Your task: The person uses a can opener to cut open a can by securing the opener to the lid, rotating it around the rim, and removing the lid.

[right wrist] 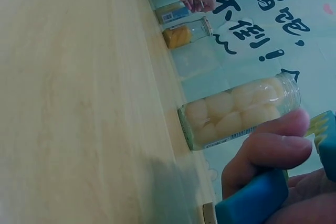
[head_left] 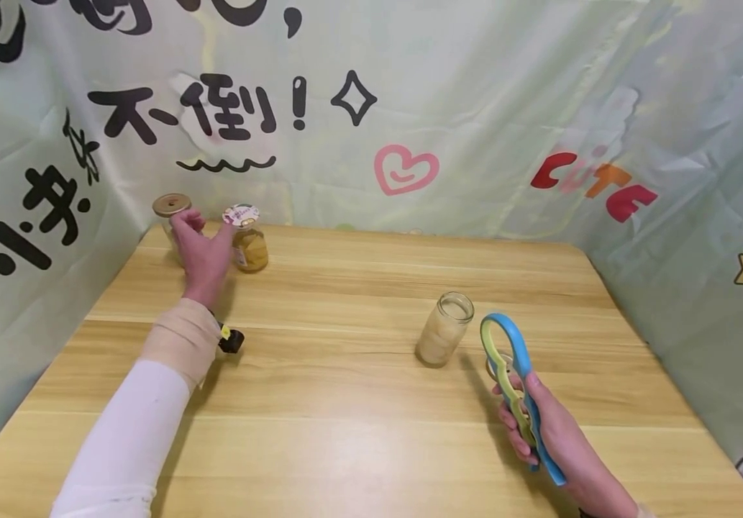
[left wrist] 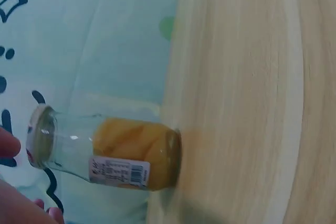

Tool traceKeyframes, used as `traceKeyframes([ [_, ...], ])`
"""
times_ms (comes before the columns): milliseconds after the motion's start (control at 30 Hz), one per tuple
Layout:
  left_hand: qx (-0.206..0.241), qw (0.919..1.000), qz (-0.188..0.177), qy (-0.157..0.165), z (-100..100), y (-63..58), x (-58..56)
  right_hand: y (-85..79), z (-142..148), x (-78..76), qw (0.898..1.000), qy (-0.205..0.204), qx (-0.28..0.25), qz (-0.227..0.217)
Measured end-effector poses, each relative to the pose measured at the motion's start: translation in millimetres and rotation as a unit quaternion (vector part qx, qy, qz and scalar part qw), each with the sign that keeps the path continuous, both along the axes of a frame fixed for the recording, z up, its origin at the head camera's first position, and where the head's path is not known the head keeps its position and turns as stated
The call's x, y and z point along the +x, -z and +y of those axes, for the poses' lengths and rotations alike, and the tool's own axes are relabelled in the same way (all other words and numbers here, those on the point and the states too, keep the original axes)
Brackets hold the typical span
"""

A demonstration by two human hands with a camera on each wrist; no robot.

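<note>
My left hand is at the far left, between two glass jars, its fingers loosely bent. Its fingers are nearest the jar with a gold-brown lid; its thumb is close to the patterned-lid jar of yellow fruit pieces. In the left wrist view a small gap shows between thumb and that fruit jar. A blue and green jar opener is gripped in my right hand. Left of it an uncovered jar of pale round fruit stands upright, also seen as a jar in the right wrist view.
A round lid lies on the table behind the jar opener, partly hidden by it. The wooden table is bounded at the back and both sides by a printed cloth. A small black camera sits at my left wrist.
</note>
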State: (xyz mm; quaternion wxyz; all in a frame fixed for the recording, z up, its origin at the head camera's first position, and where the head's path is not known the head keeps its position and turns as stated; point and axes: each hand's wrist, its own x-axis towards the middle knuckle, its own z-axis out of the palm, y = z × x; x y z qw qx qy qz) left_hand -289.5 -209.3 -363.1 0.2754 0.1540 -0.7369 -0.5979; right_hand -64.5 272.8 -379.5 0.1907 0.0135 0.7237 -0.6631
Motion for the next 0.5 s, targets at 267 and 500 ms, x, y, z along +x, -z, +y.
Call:
traceKeyframes([
  [267,0.005,0.9962,-0.02,0.084,-3.5,12.0,-10.4,2.1,2.7,0.4,1.0,0.002,0.007,-0.001],
  [500,0.047,0.9832,-0.037,0.172,1.7,24.2,-20.0,6.5,3.9,-0.3,1.0,-0.006,0.007,0.002],
])
